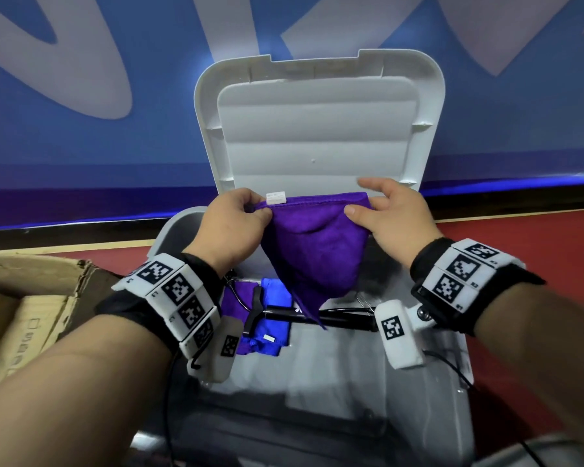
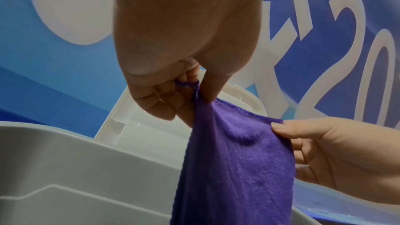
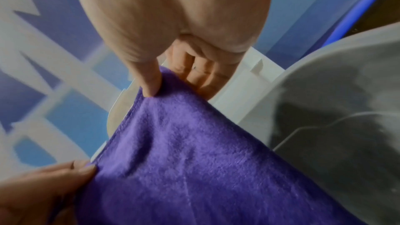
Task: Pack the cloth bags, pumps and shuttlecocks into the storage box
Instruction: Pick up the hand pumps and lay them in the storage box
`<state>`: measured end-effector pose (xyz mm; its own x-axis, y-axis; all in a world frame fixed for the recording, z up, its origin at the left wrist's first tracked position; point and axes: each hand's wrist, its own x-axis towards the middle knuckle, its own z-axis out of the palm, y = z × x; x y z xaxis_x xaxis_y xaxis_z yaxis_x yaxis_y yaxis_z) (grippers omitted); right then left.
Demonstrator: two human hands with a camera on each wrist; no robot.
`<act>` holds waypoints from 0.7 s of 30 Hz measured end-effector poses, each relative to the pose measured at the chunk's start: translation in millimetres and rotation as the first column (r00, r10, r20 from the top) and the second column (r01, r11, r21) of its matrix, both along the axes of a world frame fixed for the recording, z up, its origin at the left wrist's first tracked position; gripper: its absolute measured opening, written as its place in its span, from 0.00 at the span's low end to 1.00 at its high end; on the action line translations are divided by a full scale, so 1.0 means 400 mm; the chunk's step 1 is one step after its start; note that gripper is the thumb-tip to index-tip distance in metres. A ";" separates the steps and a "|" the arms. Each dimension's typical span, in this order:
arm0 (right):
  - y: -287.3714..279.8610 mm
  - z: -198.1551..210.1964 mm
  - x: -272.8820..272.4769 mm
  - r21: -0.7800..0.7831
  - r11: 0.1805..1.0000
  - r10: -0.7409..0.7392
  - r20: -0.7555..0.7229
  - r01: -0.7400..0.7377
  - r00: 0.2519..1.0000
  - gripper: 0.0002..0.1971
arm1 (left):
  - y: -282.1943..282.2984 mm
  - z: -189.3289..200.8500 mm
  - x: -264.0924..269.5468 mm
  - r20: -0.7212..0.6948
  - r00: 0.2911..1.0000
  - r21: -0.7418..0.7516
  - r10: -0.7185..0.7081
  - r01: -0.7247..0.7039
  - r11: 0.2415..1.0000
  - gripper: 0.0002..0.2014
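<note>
A purple cloth bag [image 1: 312, 244] [image 2: 236, 165] [image 3: 194, 156] hangs over the open grey storage box [image 1: 445, 382]. My left hand [image 1: 240, 217] [image 2: 186, 91] pinches its upper left corner, beside a small white label. My right hand [image 1: 375, 210] [image 3: 160, 81] pinches the upper right corner between thumb and fingers. The top edge is stretched between the two hands. Inside the box lie a blue cloth bag [image 1: 273, 318], another purple cloth [image 1: 231, 305] and a black pump [image 1: 334, 320] laid across them. No shuttlecocks are in view.
The box's white lid [image 1: 317, 129] stands upright behind the hands, against a blue and white banner wall. An open cardboard carton [image 1: 31, 298] sits to the left of the box on the red floor.
</note>
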<state>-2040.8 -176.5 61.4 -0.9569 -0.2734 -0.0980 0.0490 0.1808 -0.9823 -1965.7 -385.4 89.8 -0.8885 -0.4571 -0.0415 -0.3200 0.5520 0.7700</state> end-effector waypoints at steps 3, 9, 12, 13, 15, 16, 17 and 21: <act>0.000 -0.006 -0.011 0.040 0.996 -0.075 0.032 0.074 0.997 0.04 | 0.006 0.001 -0.003 0.008 1.000 0.005 -0.003 0.003 1.000 0.04; 0.000 -0.007 -0.012 0.023 0.996 -0.085 0.090 0.083 0.992 0.06 | 0.017 0.004 -0.001 0.025 1.000 0.036 -0.016 0.015 0.999 0.06; -0.005 0.002 -0.005 0.010 0.996 -0.094 0.118 0.093 0.989 0.06 | 0.020 0.007 -0.002 0.036 0.999 0.072 0.008 -0.010 0.997 0.06; -0.008 0.005 0.001 0.000 0.996 -0.089 0.142 0.090 0.986 0.06 | 0.023 0.007 -0.002 0.044 0.999 0.109 0.020 -0.025 0.994 0.06; -0.020 0.013 0.016 -0.029 0.996 -0.077 0.204 0.084 0.976 0.06 | 0.036 0.009 -0.002 0.075 0.997 0.205 0.028 -0.043 0.978 0.05; -0.027 0.018 0.025 -0.049 0.996 -0.066 0.233 0.080 0.970 0.06 | 0.045 0.012 -0.002 0.091 0.996 0.253 0.022 -0.045 0.967 0.04; -0.035 0.024 0.033 -0.067 0.995 -0.050 0.253 0.069 0.966 0.06 | 0.055 0.015 -0.002 0.101 0.995 0.296 0.015 -0.045 0.954 0.04; -0.055 0.044 0.062 -0.091 0.996 0.039 0.298 -0.012 0.954 0.06 | 0.087 0.029 -0.001 0.100 0.995 0.419 0.010 -0.051 0.906 0.01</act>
<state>-2016.1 -198.7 79.2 -0.8797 -0.3178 -0.3537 0.3399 0.0999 -0.9351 -1966.2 -350.8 101.3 -0.8571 -0.4052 -0.3180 -0.4132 0.1723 0.8942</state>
